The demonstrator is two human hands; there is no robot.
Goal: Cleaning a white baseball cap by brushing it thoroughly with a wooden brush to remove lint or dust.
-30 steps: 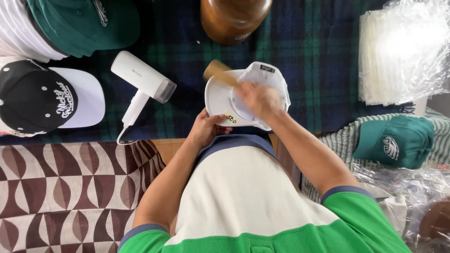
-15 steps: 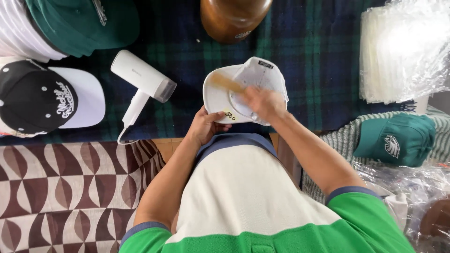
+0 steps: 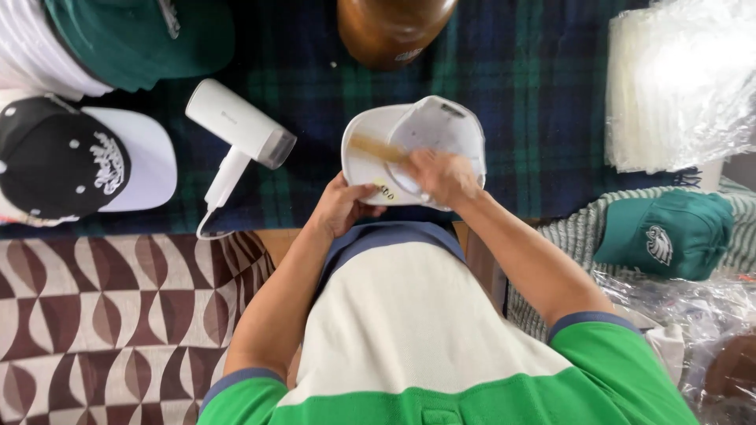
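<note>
A white cap (image 3: 441, 130) lies upside down in front of me over the dark plaid cloth (image 3: 543, 94). My left hand (image 3: 340, 206) grips its brim at the near edge. My right hand (image 3: 439, 175) is closed on a wooden-handled brush (image 3: 376, 148) whose handle points left across the brim, the hand resting at the cap's inner opening. The brush head is hidden under my fingers.
A white handheld dryer-shaped appliance (image 3: 240, 135) lies left of the cap. A black and white cap (image 3: 79, 165) and a green cap (image 3: 134, 35) sit at far left. A brown rounded object (image 3: 394, 27) is above, clear plastic bags (image 3: 681, 86) at right, another green cap (image 3: 669, 232) lower right.
The brush has swung from sticking out past the cap's upper left edge to lying across the brim, and my right hand has moved down and left along the cap.
</note>
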